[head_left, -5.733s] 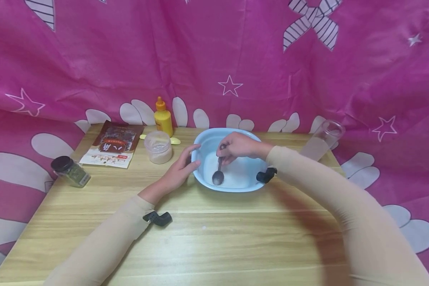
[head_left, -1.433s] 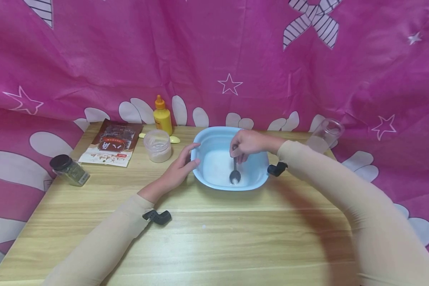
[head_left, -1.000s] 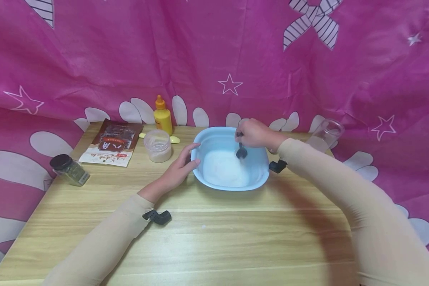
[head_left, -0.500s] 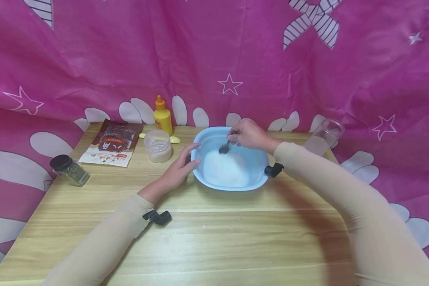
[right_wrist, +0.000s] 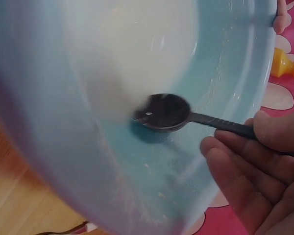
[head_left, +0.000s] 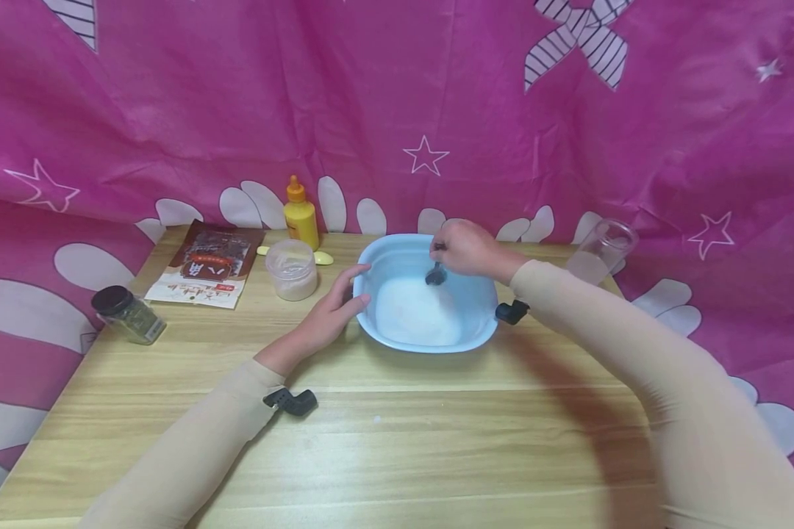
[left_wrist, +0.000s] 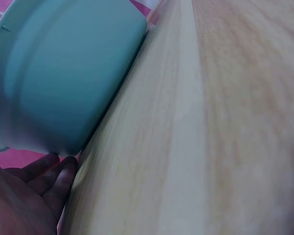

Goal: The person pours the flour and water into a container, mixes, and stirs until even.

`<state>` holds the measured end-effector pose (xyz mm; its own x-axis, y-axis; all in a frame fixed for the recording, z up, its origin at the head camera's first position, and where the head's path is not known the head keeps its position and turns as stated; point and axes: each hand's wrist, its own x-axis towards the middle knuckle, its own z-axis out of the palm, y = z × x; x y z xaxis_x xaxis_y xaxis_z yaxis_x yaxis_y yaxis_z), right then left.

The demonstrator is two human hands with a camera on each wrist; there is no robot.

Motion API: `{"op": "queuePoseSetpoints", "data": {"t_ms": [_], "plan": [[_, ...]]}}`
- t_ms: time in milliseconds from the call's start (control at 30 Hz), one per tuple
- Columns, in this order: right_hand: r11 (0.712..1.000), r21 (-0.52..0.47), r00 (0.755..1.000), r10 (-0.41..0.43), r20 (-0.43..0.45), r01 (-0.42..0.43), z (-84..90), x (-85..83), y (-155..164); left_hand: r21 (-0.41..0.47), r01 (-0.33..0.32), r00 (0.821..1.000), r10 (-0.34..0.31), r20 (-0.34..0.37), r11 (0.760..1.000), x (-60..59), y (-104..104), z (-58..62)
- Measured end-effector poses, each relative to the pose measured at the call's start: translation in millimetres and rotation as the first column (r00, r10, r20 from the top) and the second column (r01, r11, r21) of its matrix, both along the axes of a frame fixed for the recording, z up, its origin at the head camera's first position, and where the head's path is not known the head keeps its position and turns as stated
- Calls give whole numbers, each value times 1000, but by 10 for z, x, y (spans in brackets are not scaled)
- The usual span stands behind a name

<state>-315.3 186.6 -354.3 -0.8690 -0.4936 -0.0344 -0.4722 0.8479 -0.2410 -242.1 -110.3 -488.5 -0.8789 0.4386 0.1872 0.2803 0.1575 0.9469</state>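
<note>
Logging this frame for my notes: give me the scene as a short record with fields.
Surface: light wooden table
Vessel: pale blue plastic basin holding white powder
Right hand: holds dark metal spoon, bowl at the powder's far edge
Left hand: fingers against the basin's left side
Nearby: yellow squeeze bottle, clear lidded tub, brown printed packet

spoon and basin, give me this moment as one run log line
right hand: holds spoon in white powder | left hand: open against blue basin | table
</note>
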Motion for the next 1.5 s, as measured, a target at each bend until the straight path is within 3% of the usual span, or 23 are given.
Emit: {"op": "queuePoseSetpoints", "data": {"t_ms": [133, 233, 333, 433, 500, 600, 667, 800, 933, 1033, 1100, 1167, 1267, 1367, 1500], "plan": [[999, 48, 999, 8, 40, -10, 17, 19, 8, -7, -3, 1000, 3, -1, 1000, -1, -4, 1], [999, 39, 988, 11, 156, -17, 23, 30, -11, -10, -6, 1000, 6, -2, 1000, -3, -12, -5], [999, -41, 947, 24, 321, -12, 4, 36, -48, -10, -10, 1000, 10, 1, 1000, -3, -16, -9], [988, -153, 884, 47, 465, 28, -24, 59, -92, -10, -10, 1000, 10, 0, 1000, -6, -16, -14], [972, -225, 853, 66, 518, 61, -49, 78, -117, -9, -8, 1000, 8, -3, 1000, -13, -15, -24], [939, -322, 837, 81, 542, 118, -89, 91, -155, 0, -3, 1000, 3, -9, 1000, -19, -15, -39], [918, -367, 847, 71, 526, 151, -120, 80, -167, 7, -1, 1000, 1, -12, 1000, -23, -16, -49], [902, -385, 903, -9, 430, 193, -148, 40, -157, 6, 1, 1000, -1, -9, 1000, -23, -13, -46], [942, -286, 966, -107, 237, 174, -118, 12, -116, 3, 2, 1000, -2, -1, 1000, -16, -15, -24], [970, -181, 983, -139, 121, 159, -89, 11, -89, 1, 1, 1000, -1, 1, 1000, -13, -21, -15], [976, -152, 981, -134, 138, 155, -74, 22, -78, 1, 3, 1000, -3, 1, 1000, -13, -22, -12], [976, -166, 968, -102, 228, 142, -63, 42, -81, -1, 2, 1000, -2, 0, 1000, -16, -25, -16], [961, -241, 912, -24, 409, 133, -75, 66, -111, -2, -1, 1000, 1, 3, 1000, -8, -21, -6], [933, -324, 873, 24, 487, 155, -108, 70, -150, -3, -7, 1000, 7, 3, 1000, -3, -16, -2], [910, -367, 914, -33, 404, 195, -127, 45, -158, -8, -12, 1000, 12, 4, 1000, 2, -5, -1]]}}
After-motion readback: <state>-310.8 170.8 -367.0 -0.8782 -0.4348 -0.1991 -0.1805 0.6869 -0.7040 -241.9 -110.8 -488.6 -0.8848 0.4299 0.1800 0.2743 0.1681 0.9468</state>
